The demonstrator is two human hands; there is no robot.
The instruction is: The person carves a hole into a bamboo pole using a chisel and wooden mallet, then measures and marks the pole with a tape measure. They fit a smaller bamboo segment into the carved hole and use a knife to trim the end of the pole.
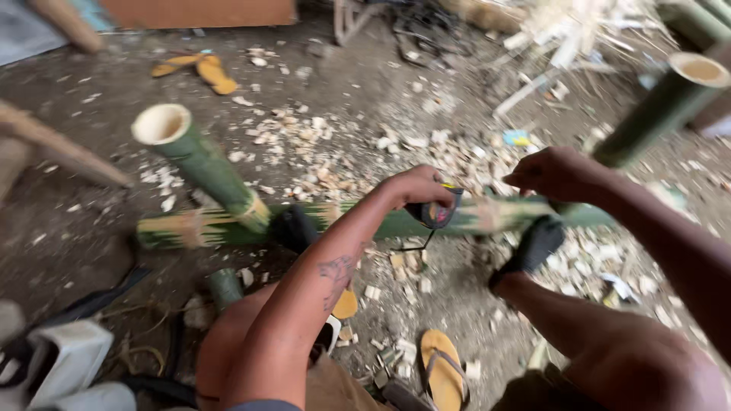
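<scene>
Green bamboo pole lies left-right on the floor under both hands, left hand closed on a tape measure, right hand fisted, contents unclear.

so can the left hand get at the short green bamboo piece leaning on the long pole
Probably not at once. The left hand is closed on a tape measure. The way left along the long pole to the leaning bamboo piece looks open.

No packages, labels, signs or screens show in this view.
</scene>
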